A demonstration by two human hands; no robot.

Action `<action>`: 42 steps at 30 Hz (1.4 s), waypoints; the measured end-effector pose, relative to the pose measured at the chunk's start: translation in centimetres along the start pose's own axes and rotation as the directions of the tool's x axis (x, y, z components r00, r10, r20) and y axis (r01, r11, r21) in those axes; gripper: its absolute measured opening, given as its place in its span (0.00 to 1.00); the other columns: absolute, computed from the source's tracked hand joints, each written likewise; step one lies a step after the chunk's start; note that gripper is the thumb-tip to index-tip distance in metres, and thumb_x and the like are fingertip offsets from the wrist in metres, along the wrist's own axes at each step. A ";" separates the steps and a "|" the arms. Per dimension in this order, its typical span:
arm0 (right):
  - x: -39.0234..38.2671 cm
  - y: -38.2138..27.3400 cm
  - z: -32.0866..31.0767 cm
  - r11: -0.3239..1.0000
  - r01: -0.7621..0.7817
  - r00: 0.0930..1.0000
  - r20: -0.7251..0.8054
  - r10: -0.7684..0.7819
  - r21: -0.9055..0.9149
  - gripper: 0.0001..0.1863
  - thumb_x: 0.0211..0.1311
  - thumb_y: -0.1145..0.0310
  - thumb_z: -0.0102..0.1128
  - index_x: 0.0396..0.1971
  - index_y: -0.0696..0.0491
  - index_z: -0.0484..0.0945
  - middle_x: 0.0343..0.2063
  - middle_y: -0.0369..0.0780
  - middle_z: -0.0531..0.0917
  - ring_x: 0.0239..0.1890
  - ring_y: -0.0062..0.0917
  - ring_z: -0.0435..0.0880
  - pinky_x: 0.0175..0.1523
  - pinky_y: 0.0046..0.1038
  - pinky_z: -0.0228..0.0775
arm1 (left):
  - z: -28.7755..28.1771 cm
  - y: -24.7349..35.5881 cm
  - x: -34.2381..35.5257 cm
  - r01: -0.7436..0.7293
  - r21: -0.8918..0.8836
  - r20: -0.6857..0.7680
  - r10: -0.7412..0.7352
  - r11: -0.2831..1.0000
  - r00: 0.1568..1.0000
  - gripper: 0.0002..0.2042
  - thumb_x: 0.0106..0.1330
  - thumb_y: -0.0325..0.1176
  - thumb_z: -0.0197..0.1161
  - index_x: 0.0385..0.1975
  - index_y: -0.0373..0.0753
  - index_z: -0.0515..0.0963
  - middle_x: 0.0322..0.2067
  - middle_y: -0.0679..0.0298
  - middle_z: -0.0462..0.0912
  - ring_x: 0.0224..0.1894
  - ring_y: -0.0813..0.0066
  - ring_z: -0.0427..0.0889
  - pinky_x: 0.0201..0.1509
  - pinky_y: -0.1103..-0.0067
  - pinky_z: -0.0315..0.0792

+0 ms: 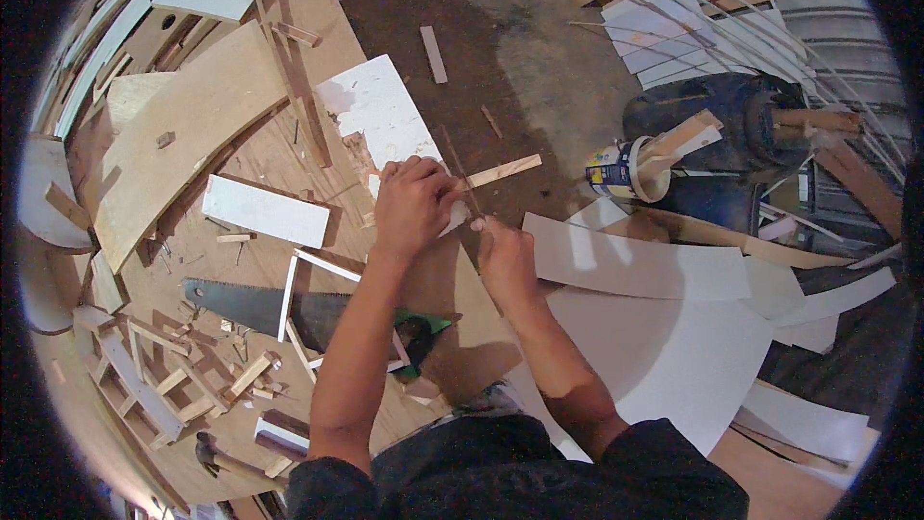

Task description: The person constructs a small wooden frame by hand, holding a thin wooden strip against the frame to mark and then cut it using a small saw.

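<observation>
My left hand [414,202] is closed over a narrow wooden strip [505,171], pressing it down at the table's right edge. The strip's free end sticks out past that edge over the floor. Just below it, my right hand [505,255] is closed in a fist round a thin-bladed tool [472,195]. Its slim dark blade crosses the strip right beside my left fingers; the handle is hidden in my fist, so its exact kind is unclear. Under and beyond my left hand lies a worn white board [385,101] with a chipped surface.
On the wooden table lie a handsaw [255,303], a white frame [287,294], a white block [267,211], a hammer [226,460] and several wood offcuts. To the right are white sheets [635,347], a bucket [626,170] holding wood pieces, and a dark blue barrel [707,116].
</observation>
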State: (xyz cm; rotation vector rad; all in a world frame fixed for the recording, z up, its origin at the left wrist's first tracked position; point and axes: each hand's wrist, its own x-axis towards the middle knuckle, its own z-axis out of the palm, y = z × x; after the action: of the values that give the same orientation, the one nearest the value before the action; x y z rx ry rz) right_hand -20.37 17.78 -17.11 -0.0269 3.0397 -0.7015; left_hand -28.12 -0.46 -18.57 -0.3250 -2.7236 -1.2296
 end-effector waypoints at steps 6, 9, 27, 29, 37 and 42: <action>-2.3 -1.4 -1.9 0.985 -0.151 0.976 0.167 0.136 0.080 0.10 0.73 0.71 0.55 0.42 0.54 0.86 0.29 0.52 0.87 0.36 0.52 0.85 0.50 0.48 0.73 | 0.1 -1.0 -0.7 0.008 0.035 -0.046 -0.006 0.999 0.999 0.06 0.60 0.37 0.74 0.30 0.43 0.88 0.35 0.66 0.84 0.44 0.64 0.82 0.52 0.65 0.70; -0.2 -2.0 -2.2 0.985 -0.170 0.967 0.190 0.172 -0.022 0.10 0.73 0.69 0.56 0.43 0.53 0.86 0.29 0.51 0.87 0.38 0.52 0.85 0.54 0.48 0.70 | 0.3 -1.1 -0.4 -0.021 -0.008 -0.072 0.020 1.000 0.997 0.06 0.61 0.38 0.73 0.31 0.43 0.87 0.36 0.65 0.84 0.43 0.62 0.81 0.50 0.65 0.70; 1.9 -4.1 -5.7 0.968 -0.194 0.908 0.346 0.238 -0.157 0.08 0.66 0.73 0.60 0.40 0.55 0.86 0.35 0.55 0.86 0.42 0.58 0.85 0.51 0.52 0.77 | 0.1 -0.8 -0.4 0.024 0.034 -0.029 -0.023 0.999 0.999 0.05 0.58 0.37 0.74 0.28 0.45 0.88 0.32 0.67 0.83 0.43 0.67 0.82 0.52 0.66 0.70; 3.6 -4.8 -6.1 0.962 -0.164 0.923 0.310 0.227 -0.216 0.10 0.69 0.69 0.58 0.39 0.56 0.86 0.37 0.56 0.87 0.44 0.58 0.85 0.53 0.53 0.77 | 0.0 -0.7 -0.3 0.015 0.034 -0.034 -0.014 0.999 0.999 0.04 0.58 0.37 0.74 0.28 0.46 0.88 0.32 0.67 0.83 0.43 0.67 0.82 0.52 0.66 0.70; 6.8 -9.0 -9.0 0.868 0.065 0.870 0.454 0.192 -0.492 0.16 0.71 0.62 0.58 0.39 0.60 0.86 0.35 0.57 0.87 0.44 0.56 0.87 0.52 0.53 0.78 | 0.2 -1.1 -0.7 0.005 0.006 -0.052 -0.005 1.000 0.999 0.04 0.59 0.37 0.73 0.28 0.46 0.89 0.33 0.67 0.84 0.44 0.67 0.82 0.53 0.65 0.70; 9.3 -10.6 -8.6 0.849 0.085 0.846 0.487 0.215 -0.522 0.16 0.71 0.62 0.58 0.39 0.61 0.86 0.36 0.56 0.88 0.46 0.53 0.88 0.52 0.51 0.80 | -0.1 -1.0 -0.5 0.004 -0.016 -0.026 -0.004 1.000 1.000 0.05 0.60 0.39 0.70 0.29 0.47 0.89 0.34 0.68 0.84 0.46 0.67 0.81 0.54 0.65 0.69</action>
State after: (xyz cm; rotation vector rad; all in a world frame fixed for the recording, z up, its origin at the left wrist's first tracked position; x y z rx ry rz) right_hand -29.78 11.78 -4.91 -0.1026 2.5592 0.1642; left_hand -27.92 -1.26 -19.31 -0.3033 -2.6955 -1.2477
